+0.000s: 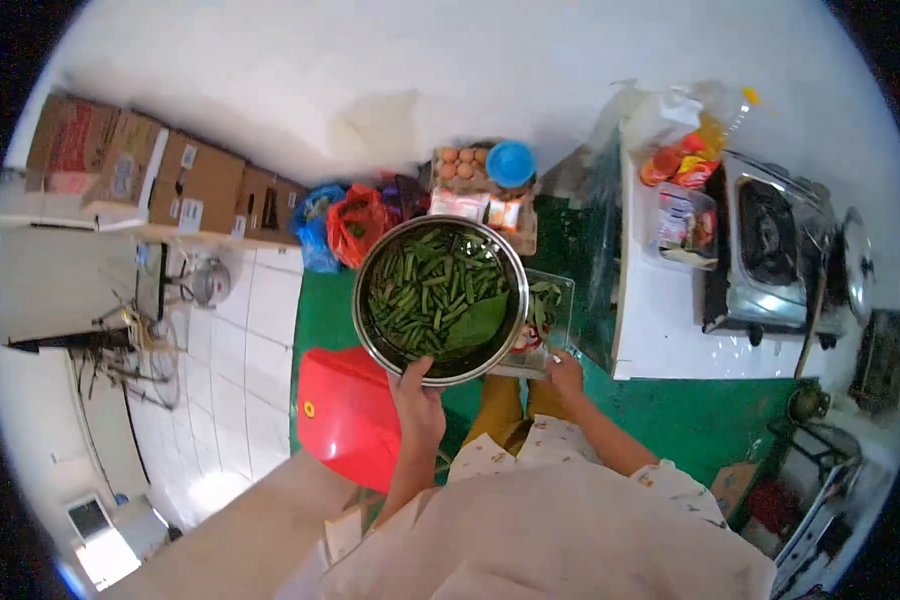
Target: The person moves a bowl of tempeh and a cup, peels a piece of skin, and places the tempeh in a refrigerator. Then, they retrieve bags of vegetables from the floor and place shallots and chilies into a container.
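Note:
My left hand (417, 400) grips the near rim of a round metal bowl (470, 380), thumb over the edge. Cut green beans (420, 290) fill the bowl, and a broad green leaf (477, 322) lies at its right side. Lower and to the right, my right hand (565, 373) is closed on the near right corner of a clear rectangular tray (567, 312). Green leaves (543, 303) and small red and white pieces lie in that tray. The bowl hides the tray's left part.
An egg carton (462, 170) with a blue bowl (510, 163) stands by the wall, beside a red plastic bag (360, 225). A red plastic chair (348, 415) is at my left. A gas stove (770, 240) and a plastic container (685, 228) occupy the white counter (660, 340) at right.

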`<state>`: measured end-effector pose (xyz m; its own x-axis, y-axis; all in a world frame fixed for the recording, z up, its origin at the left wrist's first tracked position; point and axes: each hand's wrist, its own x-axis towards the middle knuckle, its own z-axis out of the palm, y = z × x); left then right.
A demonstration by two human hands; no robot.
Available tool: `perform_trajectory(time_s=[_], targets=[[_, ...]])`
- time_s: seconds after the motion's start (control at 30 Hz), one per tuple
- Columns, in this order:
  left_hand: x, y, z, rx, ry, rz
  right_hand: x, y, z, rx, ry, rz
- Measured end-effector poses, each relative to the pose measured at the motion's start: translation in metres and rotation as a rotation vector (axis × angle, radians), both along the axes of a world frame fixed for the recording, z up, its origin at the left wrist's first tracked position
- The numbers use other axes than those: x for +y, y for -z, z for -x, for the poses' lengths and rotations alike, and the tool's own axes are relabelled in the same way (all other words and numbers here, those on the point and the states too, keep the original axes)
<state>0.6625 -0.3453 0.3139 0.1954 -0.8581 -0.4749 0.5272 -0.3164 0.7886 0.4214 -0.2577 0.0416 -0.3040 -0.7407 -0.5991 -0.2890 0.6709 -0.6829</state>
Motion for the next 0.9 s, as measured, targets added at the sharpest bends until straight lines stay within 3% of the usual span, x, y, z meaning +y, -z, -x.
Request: perform_trajectory(time_s=[0.03,0.13,0.2,0.33,0.4,0.63,0.8,0.87,0.9], targets=[[-0.008,-0.032,0.008,0.108,-0.016,-0.007,0.000,-0.017,0.002,0.004,0.030,0.022],[-0.017,-0.088,0.027,0.038,0.089,0.106,0.009,-0.069,0.006,0.105,-0.019,0.154],[-0.021,-0.111,0.039,0.055,0.203,0.153,0.022,-0.112,0.012,-0.046,0.039,0.356],[-0.009,-0.134,0.070,0.131,0.363,0.117,0.048,-0.223,0.031,-0.044,0.230,0.275],[0.003,-0.155,0.092,0.160,0.468,0.127,0.073,-0.266,0.039,-0.235,0.428,0.198],[0.050,-0.180,0.194,0.217,0.830,0.111,0.202,-0.301,0.071,-0.132,0.658,0.116],[0.113,-0.172,0.285,0.281,1.107,0.162,0.304,-0.310,0.094,0.007,0.852,0.053],[0.126,-0.190,0.339,0.307,1.184,0.090,0.331,-0.317,0.105,0.298,0.758,-0.069],[0.137,-0.197,0.357,0.324,1.201,0.090,0.338,-0.320,0.110,0.296,0.798,-0.073]])
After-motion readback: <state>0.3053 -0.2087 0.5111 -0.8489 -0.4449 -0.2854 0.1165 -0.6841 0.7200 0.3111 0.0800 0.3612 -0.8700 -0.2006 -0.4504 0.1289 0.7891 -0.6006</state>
